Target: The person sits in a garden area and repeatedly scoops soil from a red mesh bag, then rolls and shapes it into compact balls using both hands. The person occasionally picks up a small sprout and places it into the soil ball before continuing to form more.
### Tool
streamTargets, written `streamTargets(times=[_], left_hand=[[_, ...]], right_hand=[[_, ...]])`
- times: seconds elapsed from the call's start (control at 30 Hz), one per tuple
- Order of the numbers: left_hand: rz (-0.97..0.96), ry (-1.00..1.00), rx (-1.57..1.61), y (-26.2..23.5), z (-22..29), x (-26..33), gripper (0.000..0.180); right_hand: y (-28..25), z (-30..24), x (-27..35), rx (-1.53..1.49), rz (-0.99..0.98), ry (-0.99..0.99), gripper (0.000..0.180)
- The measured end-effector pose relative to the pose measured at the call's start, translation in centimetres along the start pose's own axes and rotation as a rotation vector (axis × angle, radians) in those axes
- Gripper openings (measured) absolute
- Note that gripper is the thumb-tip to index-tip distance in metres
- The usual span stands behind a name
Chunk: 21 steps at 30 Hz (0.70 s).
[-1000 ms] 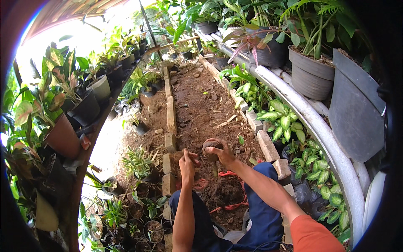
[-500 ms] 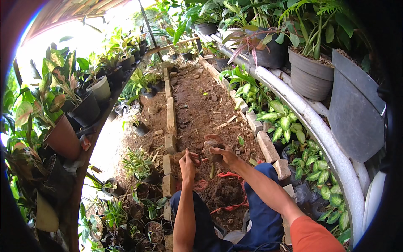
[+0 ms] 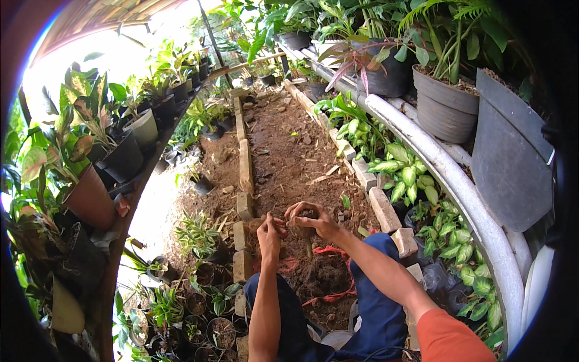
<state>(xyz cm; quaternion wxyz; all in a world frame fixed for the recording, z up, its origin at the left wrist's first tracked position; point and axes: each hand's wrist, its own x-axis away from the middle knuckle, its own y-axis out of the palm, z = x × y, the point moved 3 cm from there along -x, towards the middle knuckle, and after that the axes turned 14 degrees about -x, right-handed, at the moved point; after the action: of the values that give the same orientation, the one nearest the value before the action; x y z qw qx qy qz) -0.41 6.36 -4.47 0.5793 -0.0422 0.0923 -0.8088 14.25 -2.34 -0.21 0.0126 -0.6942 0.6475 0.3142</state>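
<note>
My right hand [image 3: 313, 221] curls around a brown, soil-covered root clump [image 3: 303, 231], thumb on the near side. A pale green-brown stem [image 3: 309, 249] points down from the clump toward my lap. Just left of it, my left hand [image 3: 271, 233] is closed with fingertips pinched together beside the clump. Whatever the pinch holds is too small to make out. Below both hands, between my knees, a heap of dark crumbly soil [image 3: 319, 274] lies on torn red plastic [image 3: 330, 298].
A dirt path [image 3: 283, 145] runs ahead between brick edgings [image 3: 246, 166]. Small potted plants [image 3: 221, 332] crowd the left; a shelf [image 3: 158, 154] there carries more pots. On the right are leafy variegated plants [image 3: 410, 172], a white pipe [image 3: 449, 172] and large pots [image 3: 446, 105].
My right hand has turned and raised its fingers over the top of the clump, and the stem has shifted slightly right. The left hand has stayed nearly in place, its fingers drawn closer together.
</note>
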Motion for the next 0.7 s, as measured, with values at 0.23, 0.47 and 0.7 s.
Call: streamTargets(times=[0.23, 0.47, 0.7], left_hand=[[-0.024, 0.036, -0.035, 0.0, -0.3, -0.2, 0.053], [-0.012, 0.035, -0.042, -0.1, 0.3, 0.0, 0.053], [0.038, 0.018, -0.033, -0.2, 0.6, 0.2, 0.053]], right_hand=[[0.1, 0.8, -0.1, -0.006, 0.075, 0.055, 0.032], [-0.5, 1.0, -0.2, -0.006, 0.058, 0.058, 0.037], [0.2, 1.6, -0.1, -0.044, 0.023, 0.156, 0.061]])
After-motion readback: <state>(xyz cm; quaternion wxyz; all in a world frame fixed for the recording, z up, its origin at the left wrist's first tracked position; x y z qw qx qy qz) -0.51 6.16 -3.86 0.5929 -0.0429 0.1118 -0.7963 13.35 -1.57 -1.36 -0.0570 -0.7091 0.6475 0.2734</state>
